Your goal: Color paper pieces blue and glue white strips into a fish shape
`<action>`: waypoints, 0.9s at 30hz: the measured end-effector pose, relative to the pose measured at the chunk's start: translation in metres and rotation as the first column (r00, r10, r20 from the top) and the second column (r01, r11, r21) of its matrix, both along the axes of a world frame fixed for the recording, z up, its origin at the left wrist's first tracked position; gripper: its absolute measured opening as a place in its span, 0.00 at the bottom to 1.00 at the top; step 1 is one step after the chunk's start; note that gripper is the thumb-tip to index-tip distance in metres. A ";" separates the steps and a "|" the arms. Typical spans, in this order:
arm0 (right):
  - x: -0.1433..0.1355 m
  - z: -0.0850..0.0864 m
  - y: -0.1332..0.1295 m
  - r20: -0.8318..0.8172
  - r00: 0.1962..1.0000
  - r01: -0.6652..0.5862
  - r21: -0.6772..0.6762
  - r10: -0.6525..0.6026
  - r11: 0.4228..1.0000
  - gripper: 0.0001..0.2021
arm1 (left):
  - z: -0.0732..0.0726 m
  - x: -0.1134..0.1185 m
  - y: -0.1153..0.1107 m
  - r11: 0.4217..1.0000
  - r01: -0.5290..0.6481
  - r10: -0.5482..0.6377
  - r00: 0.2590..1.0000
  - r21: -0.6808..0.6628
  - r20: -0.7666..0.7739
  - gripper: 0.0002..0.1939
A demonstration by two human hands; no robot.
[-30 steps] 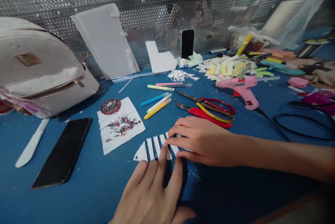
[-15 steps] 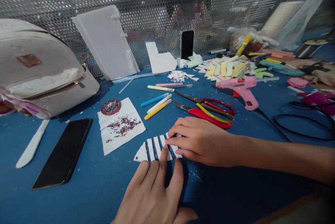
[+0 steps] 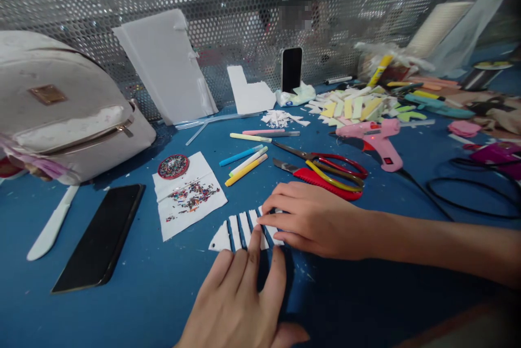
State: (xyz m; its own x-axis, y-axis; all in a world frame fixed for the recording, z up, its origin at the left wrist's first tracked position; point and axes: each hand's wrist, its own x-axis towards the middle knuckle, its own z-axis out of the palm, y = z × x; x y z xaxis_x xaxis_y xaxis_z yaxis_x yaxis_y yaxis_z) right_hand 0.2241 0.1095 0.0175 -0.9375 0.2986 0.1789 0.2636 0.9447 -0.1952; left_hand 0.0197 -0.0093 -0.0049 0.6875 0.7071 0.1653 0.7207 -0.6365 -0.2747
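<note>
A fish-like shape of white foam-board strips (image 3: pixel 235 232), cut apart with narrow gaps, lies on the blue table; its pointed left piece has a small dark hole. My left hand (image 3: pixel 240 296) comes from below, fingers stretched, its fingertips on the lower edge and middle of the strips. From the right, my right hand (image 3: pixel 307 220) lies flat over the right-hand strips and hides part of them. Just beyond the right hand are a red-handled cutter (image 3: pixel 325 181) and scissors (image 3: pixel 321 159). Several colored markers (image 3: pixel 246 169) lie behind the strips.
On the left are a white backpack (image 3: pixel 77 114), a black phone (image 3: pixel 100 239) and a white knife (image 3: pixel 52 228). A paper sheet (image 3: pixel 173 228) carries a red dish (image 3: pixel 173 166) of colored bits. A pink glue gun (image 3: pixel 380 141) and paper scraps (image 3: pixel 354 105) are at right.
Both hands keep the same place on the white strips. The view has shifted very slightly; nothing else visibly moves.
</note>
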 end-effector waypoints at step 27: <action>-0.002 -0.001 -0.003 -0.022 1.000 0.018 0.014 -0.018 1.000 0.15 | -0.001 0.006 0.002 0.999 -0.031 0.031 0.999 -0.014 -0.008 0.43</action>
